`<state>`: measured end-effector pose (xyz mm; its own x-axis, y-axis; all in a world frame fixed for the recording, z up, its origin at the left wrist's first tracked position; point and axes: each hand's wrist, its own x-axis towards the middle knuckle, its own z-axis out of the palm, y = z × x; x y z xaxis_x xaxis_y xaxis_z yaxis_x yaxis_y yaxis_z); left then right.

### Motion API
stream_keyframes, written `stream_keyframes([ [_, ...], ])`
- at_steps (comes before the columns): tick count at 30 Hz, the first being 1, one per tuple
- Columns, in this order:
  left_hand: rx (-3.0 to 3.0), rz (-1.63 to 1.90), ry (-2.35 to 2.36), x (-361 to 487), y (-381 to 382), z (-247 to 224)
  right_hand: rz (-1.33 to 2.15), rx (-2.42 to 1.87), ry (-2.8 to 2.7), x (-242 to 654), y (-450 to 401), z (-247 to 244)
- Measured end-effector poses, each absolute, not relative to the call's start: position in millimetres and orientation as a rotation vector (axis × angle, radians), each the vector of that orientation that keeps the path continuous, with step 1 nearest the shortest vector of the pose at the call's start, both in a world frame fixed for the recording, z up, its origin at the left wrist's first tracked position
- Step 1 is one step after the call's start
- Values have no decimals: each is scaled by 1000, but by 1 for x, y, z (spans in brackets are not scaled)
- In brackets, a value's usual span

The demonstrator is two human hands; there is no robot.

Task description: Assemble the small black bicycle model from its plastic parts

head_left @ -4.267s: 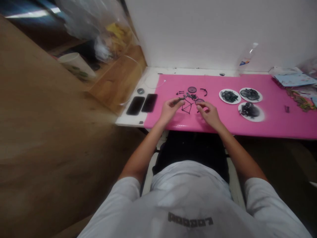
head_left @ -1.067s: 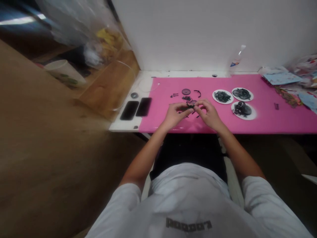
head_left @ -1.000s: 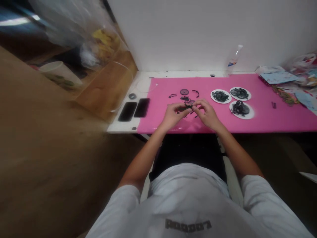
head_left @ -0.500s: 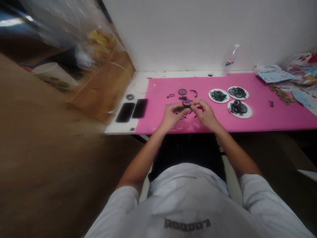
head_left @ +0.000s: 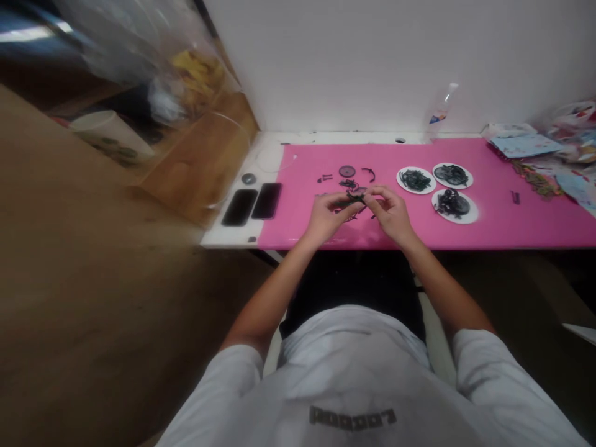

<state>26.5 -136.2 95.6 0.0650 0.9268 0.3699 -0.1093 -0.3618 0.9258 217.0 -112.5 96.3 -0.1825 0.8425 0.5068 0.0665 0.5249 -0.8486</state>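
Between my two hands is a small dark plastic part, held above the pink mat. My left hand pinches its left side between thumb and fingers. On its right side, the fingertips of my right hand are closed on the same part. Just beyond my hands lie a dark round disc, a curved dark strip and a few short dark pieces. More thin dark pieces lie under my hands, partly hidden by them.
To the right stand a white plate and two others, all heaped with dark parts. Two phones lie on the left table end. A clear bottle stands by the wall. Packets and bags crowd the far right.
The view has shifted slightly, so the table things sit a little further right. My hands keep hold of the dark part, its angle between the fingers slightly different.
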Motion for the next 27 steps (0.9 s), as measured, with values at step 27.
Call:
stream_keyframes([
  [27,1468,1477,893,27,-137,96,767,-838,-1634,213,-116,96],
])
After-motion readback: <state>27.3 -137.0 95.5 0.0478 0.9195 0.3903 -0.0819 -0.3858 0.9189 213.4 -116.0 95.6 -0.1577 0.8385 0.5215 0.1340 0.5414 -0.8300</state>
